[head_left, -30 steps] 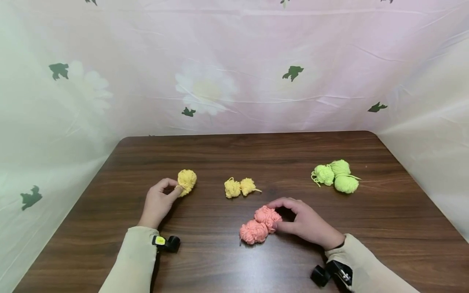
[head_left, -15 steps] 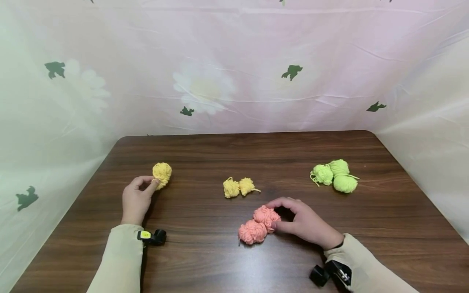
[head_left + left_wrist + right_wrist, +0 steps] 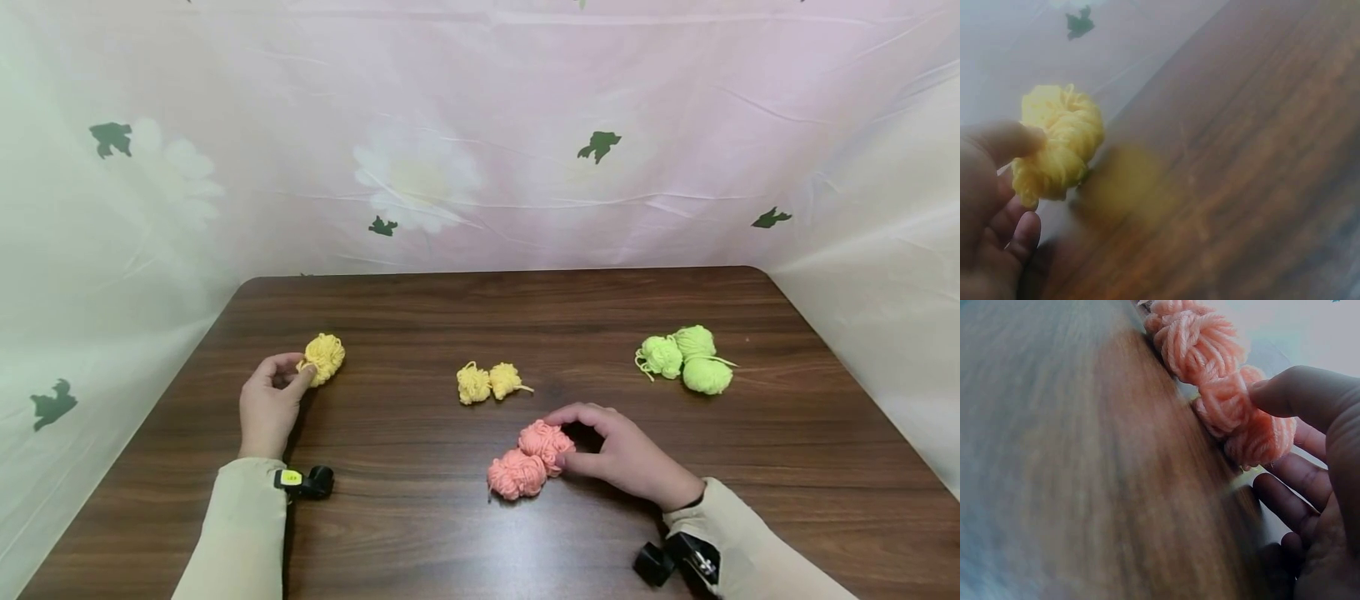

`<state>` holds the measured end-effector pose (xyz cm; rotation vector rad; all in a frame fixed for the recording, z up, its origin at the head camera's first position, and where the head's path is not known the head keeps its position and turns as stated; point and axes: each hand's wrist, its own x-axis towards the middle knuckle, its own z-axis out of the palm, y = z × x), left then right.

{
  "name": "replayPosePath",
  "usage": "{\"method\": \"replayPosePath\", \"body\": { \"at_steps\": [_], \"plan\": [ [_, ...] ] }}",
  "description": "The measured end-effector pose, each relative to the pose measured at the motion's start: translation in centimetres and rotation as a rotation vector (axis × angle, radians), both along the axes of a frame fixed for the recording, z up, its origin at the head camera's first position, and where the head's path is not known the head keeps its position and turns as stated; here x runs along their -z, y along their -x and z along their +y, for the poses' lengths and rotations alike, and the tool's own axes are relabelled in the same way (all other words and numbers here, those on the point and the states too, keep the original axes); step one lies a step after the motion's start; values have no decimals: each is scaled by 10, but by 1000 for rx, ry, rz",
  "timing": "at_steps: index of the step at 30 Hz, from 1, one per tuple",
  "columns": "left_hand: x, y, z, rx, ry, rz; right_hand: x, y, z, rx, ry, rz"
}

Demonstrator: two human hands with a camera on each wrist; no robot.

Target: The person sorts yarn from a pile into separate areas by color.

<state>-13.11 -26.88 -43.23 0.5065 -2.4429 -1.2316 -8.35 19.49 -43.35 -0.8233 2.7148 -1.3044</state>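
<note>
On the left of the table, my left hand [image 3: 270,404] pinches a yellow yarn ball [image 3: 326,358] between thumb and fingers. The left wrist view shows that yellow ball [image 3: 1063,147] with the thumb across its near side. At the front middle, my right hand [image 3: 633,458] holds a pink yarn ball [image 3: 544,442], thumb on the near side and a finger over the far side. A second pink yarn ball [image 3: 517,475] lies against it. In the right wrist view the thumb presses into the held pink ball [image 3: 1229,403].
Two smaller yellow yarn balls, one left [image 3: 473,384] and one right [image 3: 504,381], sit side by side mid-table. Three green yarn balls [image 3: 707,377] cluster at the back right. A floral curtain [image 3: 480,167] hangs behind the brown wooden table [image 3: 405,533].
My left hand has moved left with the yellow yarn ball, and the ball has turned slightly in its fingers. My right hand and the pink yarn balls stay in place.
</note>
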Motion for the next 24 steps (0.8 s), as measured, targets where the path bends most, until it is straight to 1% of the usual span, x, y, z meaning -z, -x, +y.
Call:
{"method": "replayPosePath", "body": {
  "at_steps": [4, 9, 14, 18, 21, 24],
  "plan": [
    [-1, -1, 0, 4, -25, 4, -1, 0, 0, -6, -1, -8],
    [-1, -2, 2, 8, -67, 61, 0, 0, 0, -20, 11, 1],
    [-1, -3, 4, -14, -117, 159, 0, -1, 0, -27, 21, 16],
    [-1, -3, 8, -34, -147, 257, 0, 0, 0, -28, 23, 14],
    [-2, -4, 12, -22, -163, 334, 1, 0, 0, -27, 20, 9],
    [-3, -4, 17, 6, -177, 396, 0, 1, 0, -26, 17, 7]
  ]
}}
